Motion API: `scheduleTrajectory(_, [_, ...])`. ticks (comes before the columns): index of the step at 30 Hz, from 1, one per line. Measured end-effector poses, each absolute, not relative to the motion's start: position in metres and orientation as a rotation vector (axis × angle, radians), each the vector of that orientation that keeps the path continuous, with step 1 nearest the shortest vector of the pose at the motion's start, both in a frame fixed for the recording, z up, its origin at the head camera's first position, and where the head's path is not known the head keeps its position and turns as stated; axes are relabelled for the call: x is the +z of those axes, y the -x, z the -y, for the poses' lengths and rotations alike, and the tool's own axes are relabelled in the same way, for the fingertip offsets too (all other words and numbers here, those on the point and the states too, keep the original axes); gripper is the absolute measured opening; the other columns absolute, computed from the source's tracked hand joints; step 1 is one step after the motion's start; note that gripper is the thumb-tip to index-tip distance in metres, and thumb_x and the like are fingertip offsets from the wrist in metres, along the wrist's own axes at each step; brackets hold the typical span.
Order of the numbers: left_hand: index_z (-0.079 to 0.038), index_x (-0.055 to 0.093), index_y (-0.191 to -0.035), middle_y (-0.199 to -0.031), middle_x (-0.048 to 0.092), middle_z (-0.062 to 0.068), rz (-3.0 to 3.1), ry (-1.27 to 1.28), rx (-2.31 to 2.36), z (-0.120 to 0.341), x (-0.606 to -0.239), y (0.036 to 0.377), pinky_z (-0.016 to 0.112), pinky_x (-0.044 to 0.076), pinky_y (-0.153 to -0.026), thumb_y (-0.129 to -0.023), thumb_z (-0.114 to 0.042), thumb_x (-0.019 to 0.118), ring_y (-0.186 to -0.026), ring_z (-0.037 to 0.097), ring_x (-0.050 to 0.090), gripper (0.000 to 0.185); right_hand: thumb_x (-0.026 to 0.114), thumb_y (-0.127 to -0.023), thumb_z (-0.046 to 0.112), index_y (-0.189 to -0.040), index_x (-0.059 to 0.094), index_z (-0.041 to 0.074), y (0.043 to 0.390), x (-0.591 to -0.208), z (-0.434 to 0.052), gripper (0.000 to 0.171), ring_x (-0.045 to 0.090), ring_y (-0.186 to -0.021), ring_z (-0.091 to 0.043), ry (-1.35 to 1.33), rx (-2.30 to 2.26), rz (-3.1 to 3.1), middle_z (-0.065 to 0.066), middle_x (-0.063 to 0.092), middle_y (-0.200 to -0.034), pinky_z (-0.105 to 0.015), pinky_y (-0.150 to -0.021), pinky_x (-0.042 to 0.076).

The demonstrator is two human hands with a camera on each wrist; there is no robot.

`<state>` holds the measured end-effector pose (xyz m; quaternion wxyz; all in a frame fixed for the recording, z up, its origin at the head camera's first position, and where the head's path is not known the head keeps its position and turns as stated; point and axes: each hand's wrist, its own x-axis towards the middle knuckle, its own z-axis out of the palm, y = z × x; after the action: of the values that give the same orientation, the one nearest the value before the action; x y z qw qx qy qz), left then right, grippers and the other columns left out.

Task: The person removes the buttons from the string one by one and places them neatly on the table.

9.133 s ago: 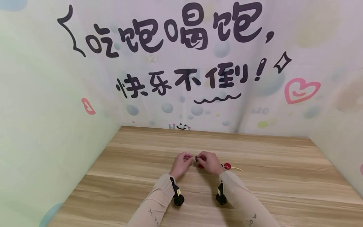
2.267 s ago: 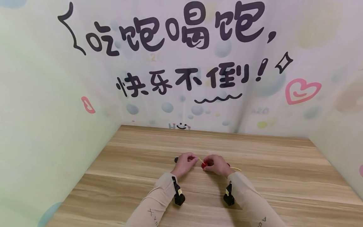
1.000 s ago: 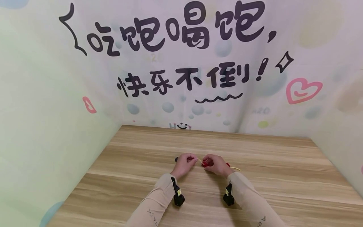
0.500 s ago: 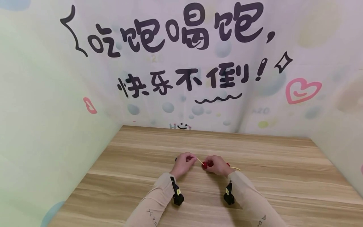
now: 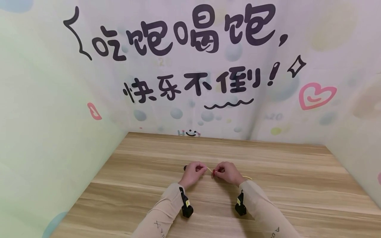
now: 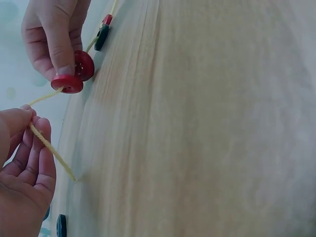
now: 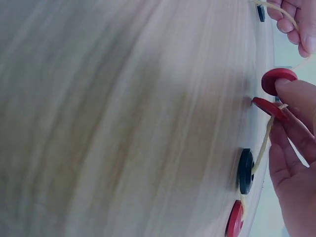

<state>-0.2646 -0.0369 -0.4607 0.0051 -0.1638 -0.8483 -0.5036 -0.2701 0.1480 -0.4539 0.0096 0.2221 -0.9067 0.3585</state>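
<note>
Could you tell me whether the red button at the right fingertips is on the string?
On: yellow string enters red button.

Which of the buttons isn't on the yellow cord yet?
The dark button lying alone on the table beside the left hand. The red buttons held by the right hand and the dark one behind them are on the cord.
</note>
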Motion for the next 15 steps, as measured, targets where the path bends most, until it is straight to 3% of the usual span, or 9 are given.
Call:
scheduleTrajectory(11, [-0.003,0.063,-0.085,-0.070,0.057,-0.002,2.660,0.526,-1.538,0.0366,-0.4645,0.2623,0.019,0.042,-0.059,-0.086,-0.011,0.057,-0.064,0.005,0.050,0.011,0.069,-0.074,0.006,-0.076,0.067,0.001,0.2715,-0.4560,-0.1439,0.006,0.058,-0.083,-0.020,-0.535,1.097,2.728,-0.004,0.063,-0.085,-0.035,-0.074,0.047])
scheduleTrajectory(15, [-0.003,0.064,-0.083,-0.071,0.057,-0.001,2.655,0.527,-1.530,0.0357,-0.4648,0.2613,0.020,0.042,-0.059,-0.086,-0.010,0.057,-0.065,0.006,0.050,0.010,0.067,-0.075,0.001,-0.078,0.067,0.002,0.2721,-0.4562,-0.1429,0.003,0.059,-0.080,-0.019,-0.519,1.144,2.721,-0.005,0.064,-0.084,-0.032,-0.070,0.049])
